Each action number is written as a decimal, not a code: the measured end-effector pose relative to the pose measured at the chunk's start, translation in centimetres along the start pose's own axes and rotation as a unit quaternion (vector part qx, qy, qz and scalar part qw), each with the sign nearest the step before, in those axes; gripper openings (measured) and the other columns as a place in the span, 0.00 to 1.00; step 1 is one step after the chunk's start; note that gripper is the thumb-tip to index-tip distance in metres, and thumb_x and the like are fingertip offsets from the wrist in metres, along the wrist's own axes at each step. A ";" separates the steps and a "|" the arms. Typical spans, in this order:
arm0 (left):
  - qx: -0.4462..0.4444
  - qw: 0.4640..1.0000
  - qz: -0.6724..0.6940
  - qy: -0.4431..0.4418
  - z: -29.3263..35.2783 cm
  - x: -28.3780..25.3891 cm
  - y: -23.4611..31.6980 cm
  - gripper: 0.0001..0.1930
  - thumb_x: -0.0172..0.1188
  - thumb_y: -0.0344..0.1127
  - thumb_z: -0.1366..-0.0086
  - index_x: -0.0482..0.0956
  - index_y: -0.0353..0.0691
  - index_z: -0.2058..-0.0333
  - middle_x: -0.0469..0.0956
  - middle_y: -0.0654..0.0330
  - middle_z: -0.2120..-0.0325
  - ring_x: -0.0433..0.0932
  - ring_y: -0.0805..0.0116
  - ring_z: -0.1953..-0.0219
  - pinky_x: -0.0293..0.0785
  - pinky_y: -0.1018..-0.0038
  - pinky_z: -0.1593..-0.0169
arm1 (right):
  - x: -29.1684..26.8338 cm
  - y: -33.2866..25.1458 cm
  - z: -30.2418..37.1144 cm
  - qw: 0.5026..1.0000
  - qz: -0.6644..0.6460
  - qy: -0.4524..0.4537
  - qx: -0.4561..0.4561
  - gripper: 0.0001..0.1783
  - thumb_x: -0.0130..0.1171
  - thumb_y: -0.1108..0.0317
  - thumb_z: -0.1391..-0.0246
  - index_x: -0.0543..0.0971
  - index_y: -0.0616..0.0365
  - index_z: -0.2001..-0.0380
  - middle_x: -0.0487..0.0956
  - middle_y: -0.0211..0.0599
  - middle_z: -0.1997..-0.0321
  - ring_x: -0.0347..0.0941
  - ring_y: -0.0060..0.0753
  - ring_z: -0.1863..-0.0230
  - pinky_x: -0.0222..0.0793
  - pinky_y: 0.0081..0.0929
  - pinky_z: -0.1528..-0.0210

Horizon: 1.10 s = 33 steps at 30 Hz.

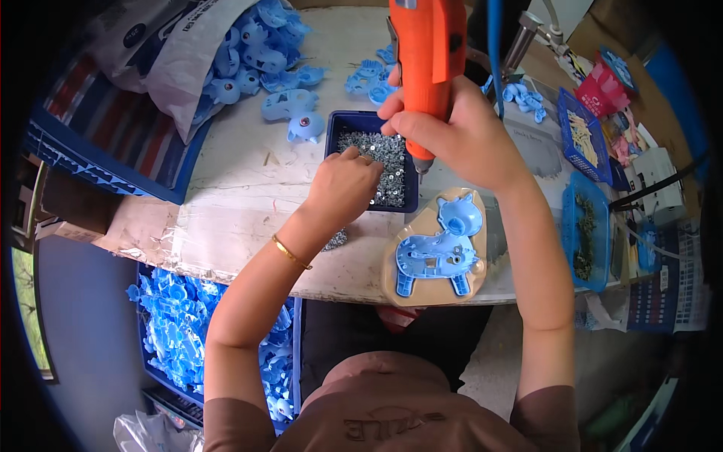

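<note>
My right hand is wrapped round an orange electric screwdriver, held upright with its bit pointing down beside the screw tray's right edge. My left hand reaches over the dark blue tray, its fingers bent down together on the small silver screws; what the fingertips pinch is hidden. Nearer to me, a light blue plastic animal-shaped toy half lies hollow side up in a tan shaped holder, below the screwdriver and touched by neither hand.
Blue toy parts with eyes lie beyond the tray, and more spill from a white bag at left. A bin of blue parts sits below the table. Blue baskets line the right. A cable hangs near the screwdriver.
</note>
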<state>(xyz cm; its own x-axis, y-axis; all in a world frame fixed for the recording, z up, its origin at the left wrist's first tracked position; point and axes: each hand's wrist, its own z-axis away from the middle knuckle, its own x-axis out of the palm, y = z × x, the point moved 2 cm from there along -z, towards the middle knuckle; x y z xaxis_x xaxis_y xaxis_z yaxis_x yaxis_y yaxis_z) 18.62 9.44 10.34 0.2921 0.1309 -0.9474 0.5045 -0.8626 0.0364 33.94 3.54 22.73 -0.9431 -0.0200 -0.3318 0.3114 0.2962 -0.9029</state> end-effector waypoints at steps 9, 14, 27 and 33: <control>0.032 0.957 0.266 0.112 3.2 -1.9 4.2 0.12 0.68 0.33 0.46 0.77 0.40 0.64 0.77 0.62 0.72 0.77 0.59 0.66 0.75 0.65 0.63 | 3.1 0.3 3.3 0.985 -0.159 0.056 -0.036 0.23 0.59 0.71 0.57 0.74 0.67 0.55 0.79 0.38 0.67 0.74 0.23 0.71 0.72 0.22 0.65; 0.053 0.964 0.235 0.111 3.5 -2.2 5.1 0.12 0.69 0.35 0.46 0.76 0.40 0.67 0.76 0.61 0.71 0.76 0.59 0.66 0.75 0.64 0.64 | 3.5 0.3 3.7 0.981 -0.171 0.067 -0.060 0.23 0.58 0.70 0.57 0.73 0.69 0.55 0.79 0.39 0.72 0.73 0.21 0.75 0.71 0.21 0.69; 0.044 0.978 0.195 0.053 4.5 -1.9 6.8 0.18 0.70 0.39 0.47 0.74 0.36 0.64 0.76 0.57 0.71 0.77 0.56 0.64 0.75 0.64 0.60 | 3.6 2.4 4.8 0.975 -0.208 0.047 -0.061 0.18 0.63 0.74 0.55 0.77 0.65 0.58 0.80 0.33 0.71 0.76 0.23 0.69 0.74 0.25 0.63; 0.013 0.974 0.226 0.005 5.4 -2.8 6.7 0.32 0.76 0.50 0.58 0.75 0.35 0.58 0.75 0.56 0.62 0.73 0.55 0.57 0.72 0.62 0.53 | 4.4 2.5 6.5 0.982 -0.169 0.079 -0.010 0.17 0.61 0.73 0.51 0.73 0.69 0.58 0.76 0.31 0.77 0.71 0.17 0.78 0.68 0.19 0.73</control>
<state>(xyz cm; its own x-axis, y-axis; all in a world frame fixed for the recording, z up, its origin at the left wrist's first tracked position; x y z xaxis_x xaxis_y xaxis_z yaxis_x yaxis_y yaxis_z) 16.76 0.63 11.55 0.4879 -0.2604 -0.8331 0.3024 -0.8450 0.4411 31.37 -2.05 17.20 -0.9990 0.0275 0.0345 -0.0240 0.3178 -0.9479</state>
